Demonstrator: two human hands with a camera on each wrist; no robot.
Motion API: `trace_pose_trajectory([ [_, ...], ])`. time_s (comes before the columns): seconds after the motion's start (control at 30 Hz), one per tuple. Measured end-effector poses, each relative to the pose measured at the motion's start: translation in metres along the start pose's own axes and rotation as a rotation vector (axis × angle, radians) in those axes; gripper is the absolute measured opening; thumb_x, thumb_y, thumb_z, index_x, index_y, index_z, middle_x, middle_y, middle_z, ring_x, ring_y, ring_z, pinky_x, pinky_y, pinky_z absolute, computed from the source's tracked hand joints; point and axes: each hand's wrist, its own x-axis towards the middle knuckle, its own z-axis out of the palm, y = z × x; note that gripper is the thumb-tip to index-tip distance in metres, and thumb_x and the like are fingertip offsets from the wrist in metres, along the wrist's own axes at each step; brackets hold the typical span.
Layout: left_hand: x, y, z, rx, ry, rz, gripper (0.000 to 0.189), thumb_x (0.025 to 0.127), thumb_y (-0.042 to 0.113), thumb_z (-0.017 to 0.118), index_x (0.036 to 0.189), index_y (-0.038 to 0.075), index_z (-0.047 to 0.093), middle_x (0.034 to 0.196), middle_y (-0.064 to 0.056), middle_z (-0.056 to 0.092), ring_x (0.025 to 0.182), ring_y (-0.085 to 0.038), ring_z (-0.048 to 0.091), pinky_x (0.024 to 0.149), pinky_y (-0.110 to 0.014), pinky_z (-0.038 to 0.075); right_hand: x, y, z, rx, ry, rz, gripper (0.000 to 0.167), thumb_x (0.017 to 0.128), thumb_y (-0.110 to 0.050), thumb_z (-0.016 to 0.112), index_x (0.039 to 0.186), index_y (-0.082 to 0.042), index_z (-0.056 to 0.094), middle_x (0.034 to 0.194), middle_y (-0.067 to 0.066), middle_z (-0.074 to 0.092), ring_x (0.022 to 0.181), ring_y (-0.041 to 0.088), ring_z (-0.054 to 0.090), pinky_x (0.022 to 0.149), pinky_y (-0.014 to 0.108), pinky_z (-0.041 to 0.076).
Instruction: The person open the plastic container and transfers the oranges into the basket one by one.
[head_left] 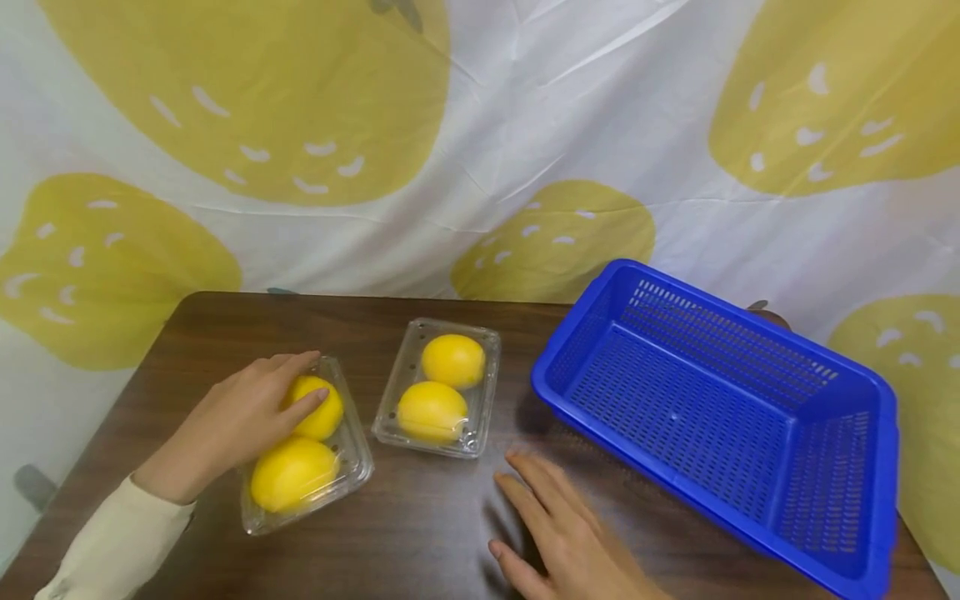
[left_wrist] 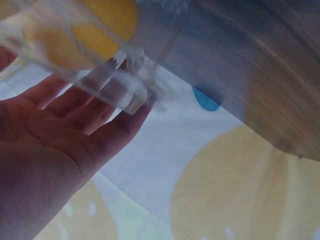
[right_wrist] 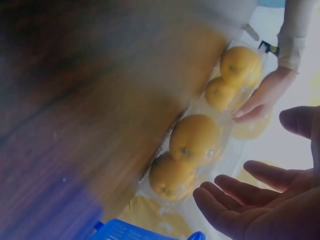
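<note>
My left hand [head_left: 240, 408] lies over a clear plastic clamshell box [head_left: 348, 450] with two round yellow fruits [head_left: 295, 475] inside. Its thumb and fingers are spread across the lid, mostly straight. In the left wrist view, the fingers [left_wrist: 95, 107] show against the box's corner, partly seen through the plastic. A second clear box [head_left: 397, 375] beside it, to the right, also holds two yellow fruits [head_left: 432, 412]. Close to that box's near right corner, my right hand [head_left: 570, 533] hovers with fingers spread and nothing in it. The right wrist view shows both boxes [right_wrist: 220, 150] beyond the right hand [right_wrist: 270, 195].
On the table's right side stands a blue perforated plastic basket [head_left: 675, 417], with nothing inside. The dark wooden table [head_left: 435, 533] ends at its back edge against a hanging cloth [head_left: 510, 125] printed with large yellow shapes.
</note>
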Motion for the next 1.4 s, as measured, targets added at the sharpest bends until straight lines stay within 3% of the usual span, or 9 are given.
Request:
trace_pose_trajectory([
  [0.17, -0.019, 0.0, -0.002, -0.012, -0.033, -0.006, 0.068, 0.11, 0.048, 0.065, 0.161, 0.004, 0.053, 0.151, -0.031, 0.062, 0.132, -0.057, 0.062, 0.09, -0.078, 0.057, -0.002, -0.003, 0.002, 0.002, -0.042, 0.015, 0.064, 0.112, -0.055, 0.054, 0.151, -0.004, 0.061, 0.156, 0.015, 0.06, 0.141, 0.033, 0.06, 0.107, 0.052, 0.06],
  [0.3, -0.031, 0.002, -0.004, -0.036, -0.054, 0.003, 0.069, 0.108, 0.047, 0.069, 0.162, 0.007, 0.053, 0.156, -0.028, 0.059, 0.135, -0.057, 0.059, 0.092, -0.081, 0.055, -0.004, -0.004, 0.002, 0.012, -0.05, 0.015, 0.064, 0.111, -0.053, 0.059, 0.153, -0.005, 0.06, 0.157, 0.014, 0.059, 0.141, 0.031, 0.06, 0.108, 0.051, 0.06],
  [0.53, -0.044, -0.002, -0.006, -0.112, -0.043, 0.141, 0.07, 0.102, 0.041, 0.08, 0.159, 0.007, 0.057, 0.162, -0.031, 0.05, 0.14, -0.058, 0.054, 0.102, -0.081, 0.051, -0.006, -0.005, 0.004, 0.02, -0.066, 0.03, 0.064, 0.111, -0.054, 0.058, 0.151, -0.004, 0.061, 0.157, 0.014, 0.059, 0.141, 0.03, 0.06, 0.109, 0.05, 0.06],
  [0.73, -0.056, -0.019, -0.006, -0.265, -0.132, 0.202, 0.092, 0.083, 0.047, 0.092, 0.161, 0.012, 0.056, 0.172, -0.029, 0.036, 0.146, -0.06, 0.044, 0.104, -0.086, 0.043, -0.006, -0.006, 0.006, 0.01, -0.063, 0.016, 0.062, 0.11, -0.053, 0.061, 0.148, -0.004, 0.063, 0.155, 0.013, 0.06, 0.141, 0.028, 0.06, 0.108, 0.048, 0.06],
  [0.87, -0.06, -0.023, -0.006, -0.286, -0.21, 0.213, 0.11, 0.072, 0.051, 0.093, 0.166, 0.015, 0.05, 0.176, -0.03, 0.028, 0.149, -0.063, 0.037, 0.105, -0.088, 0.04, -0.006, -0.006, 0.005, 0.008, -0.065, 0.017, 0.062, 0.11, -0.053, 0.062, 0.148, -0.004, 0.063, 0.155, 0.013, 0.06, 0.141, 0.027, 0.059, 0.107, 0.047, 0.06],
  [1.1, -0.063, 0.002, -0.004, -0.209, -0.246, 0.142, 0.111, 0.075, 0.053, 0.095, 0.167, 0.01, 0.048, 0.175, -0.033, 0.025, 0.148, -0.067, 0.038, 0.105, -0.085, 0.043, -0.006, -0.005, 0.006, 0.007, -0.072, 0.006, 0.061, 0.11, -0.052, 0.062, 0.148, -0.005, 0.062, 0.156, 0.013, 0.06, 0.141, 0.026, 0.058, 0.107, 0.047, 0.06],
  [1.4, -0.071, 0.045, 0.004, -0.149, -0.263, 0.058, 0.107, 0.087, 0.067, 0.082, 0.17, 0.012, 0.044, 0.175, -0.035, 0.024, 0.146, -0.068, 0.04, 0.094, -0.08, 0.055, -0.01, -0.006, 0.006, 0.013, -0.097, 0.022, 0.064, 0.111, -0.055, 0.058, 0.148, -0.004, 0.063, 0.154, 0.014, 0.061, 0.14, 0.029, 0.061, 0.108, 0.048, 0.06],
])
